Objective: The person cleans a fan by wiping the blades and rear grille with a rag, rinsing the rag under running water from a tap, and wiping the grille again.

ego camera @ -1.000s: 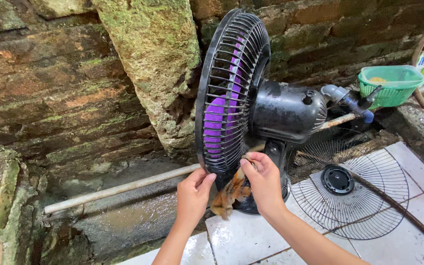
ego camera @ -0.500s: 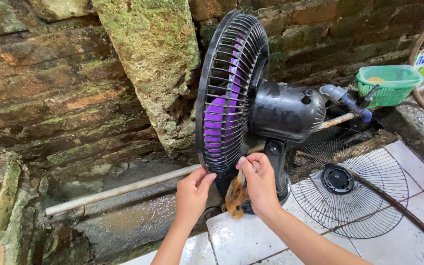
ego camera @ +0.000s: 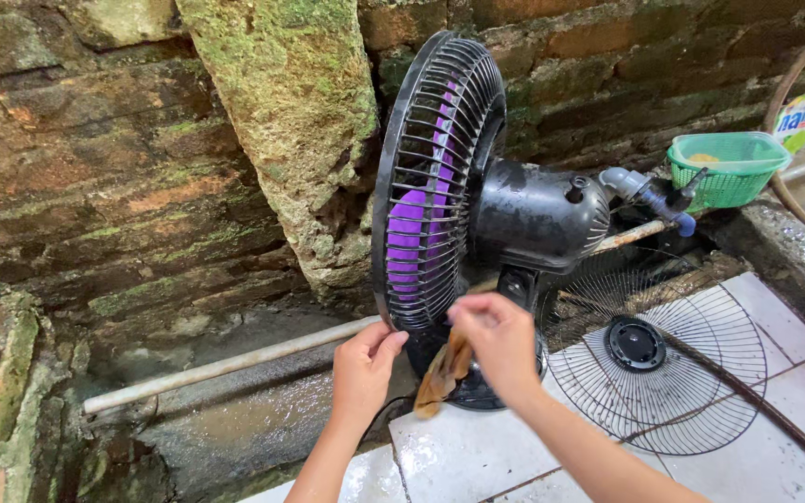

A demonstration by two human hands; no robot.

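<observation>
you are looking at a black fan: black wire cage, glossy black motor housing, and purple blades showing through the bars. your right hand holds a brownish-orange rag. the loose grille on the floor is dark wire with a black hub. the floor tiles are white with dark grout lines. the wall behind is reddish-brown and grey brick, streaked with green moss, and the stone slab is pale grey mottled green. the pipe is off-white and stained. the basket is bright green mesh. the valve fitting is grey with blue.
</observation>
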